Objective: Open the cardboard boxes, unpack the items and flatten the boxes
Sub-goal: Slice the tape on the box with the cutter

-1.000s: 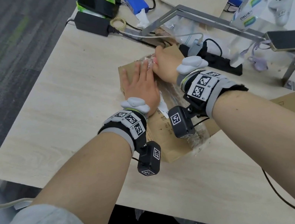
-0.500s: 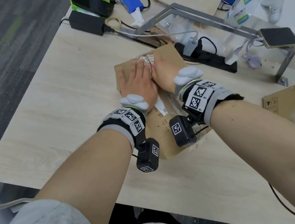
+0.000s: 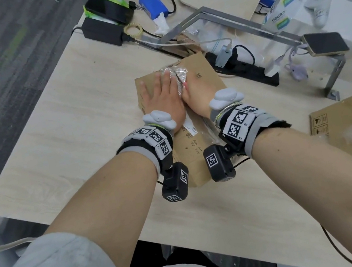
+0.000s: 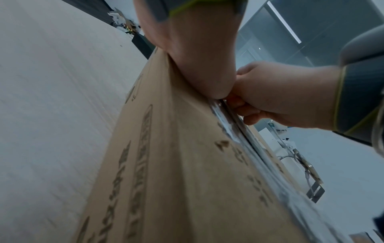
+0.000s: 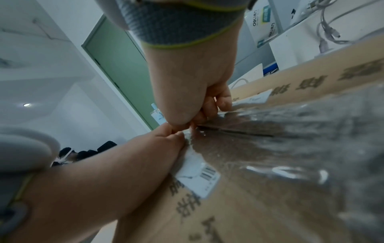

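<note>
While the table (image 3: 58,134) bears it, the box (image 3: 205,77) lies near the power strip (image 3: 248,67); the left hand (image 3: 162,98) presses flat on its top, fingers straight, and the right hand (image 3: 198,92) pinches the clear tape (image 3: 180,74) along its seam.

Right hand (image 3: 196,93) drawn nearer along the taped seam (image 3: 178,79) — beside left hand (image 3: 162,98), box (image 3: 205,75) unmoved

Pale wood table (image 3: 71,127) with taped cardboard box (image 3: 202,75), black power strip (image 3: 250,69), black adapter (image 3: 102,32)
</note>
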Motion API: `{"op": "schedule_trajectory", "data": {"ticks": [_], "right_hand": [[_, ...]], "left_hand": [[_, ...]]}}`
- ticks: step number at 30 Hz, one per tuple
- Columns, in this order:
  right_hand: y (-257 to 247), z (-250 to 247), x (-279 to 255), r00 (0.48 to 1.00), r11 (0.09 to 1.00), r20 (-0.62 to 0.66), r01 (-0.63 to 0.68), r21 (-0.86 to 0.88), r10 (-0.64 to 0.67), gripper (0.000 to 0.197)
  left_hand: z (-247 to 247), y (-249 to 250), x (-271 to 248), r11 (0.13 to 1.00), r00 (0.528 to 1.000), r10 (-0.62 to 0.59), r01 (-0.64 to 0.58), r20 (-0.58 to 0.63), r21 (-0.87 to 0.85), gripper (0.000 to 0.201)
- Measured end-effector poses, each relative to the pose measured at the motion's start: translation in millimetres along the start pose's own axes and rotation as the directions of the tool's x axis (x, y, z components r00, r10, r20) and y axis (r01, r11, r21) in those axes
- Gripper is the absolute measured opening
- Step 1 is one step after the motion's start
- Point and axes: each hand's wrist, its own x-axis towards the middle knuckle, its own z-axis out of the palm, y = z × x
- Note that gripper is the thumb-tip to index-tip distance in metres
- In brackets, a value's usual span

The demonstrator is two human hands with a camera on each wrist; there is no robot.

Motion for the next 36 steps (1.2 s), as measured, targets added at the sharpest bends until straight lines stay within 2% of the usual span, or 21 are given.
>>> {"op": "schedule_trajectory", "data": {"ticks": [3, 9, 16, 19, 22, 26, 30, 34, 36], "right_hand": [[1, -2, 0, 0.999, 1.000, 0.047, 0.002, -0.010, -0.002, 0.029], [3, -3, -8, 0.999, 0.999, -0.010, 0.031, -0.021, -0.031, 0.027], [1, -3, -4, 1.000, 0.997, 0.006, 0.014, -0.081, -0.014, 0.032], [3, 3, -5, 1.000, 0.997, -0.030, -0.002, -0.082, 0.000, 0.032], [4, 7, -7, 0.999, 0.999, -0.038, -0.029, -0.037, 0.028, 0.030], [5, 8, -8, 0.999, 0.999, 0.016, -0.033, 0.011, 0.033, 0.030], [4, 12, -12, 0.999, 0.997, -0.003, -0.054, 0.063, 0.055, 0.034], [7, 7, -15, 0.998, 0.999, 0.034, -0.044, 0.013, 0.044, 0.034], [7, 4, -19, 0.998, 0.999, 0.040, -0.053, 0.002, 0.053, 0.032]], "left_hand": [[1, -2, 0, 1.000, 1.000, 0.003, -0.003, -0.004, -0.017, 0.053], [4, 1, -15, 0.997, 0.997, 0.069, -0.070, -0.027, -0.038, 0.053], [7, 3, -17, 0.999, 0.999, 0.046, -0.045, -0.015, 0.011, 0.053], [6, 6, -18, 0.999, 0.999, 0.047, -0.047, 0.016, 0.026, 0.053], [5, 6, -18, 0.999, 0.999, 0.039, -0.040, 0.015, 0.037, 0.053], [7, 7, -18, 0.998, 0.999, 0.027, -0.028, 0.017, 0.060, 0.052], [11, 7, -16, 0.995, 1.000, 0.011, -0.012, 0.006, 0.100, 0.052], [12, 5, -16, 0.995, 1.000, 0.019, -0.019, 0.009, 0.096, 0.054], [10, 6, -19, 0.999, 0.999, 0.032, -0.032, -0.004, 0.020, 0.055]]}}
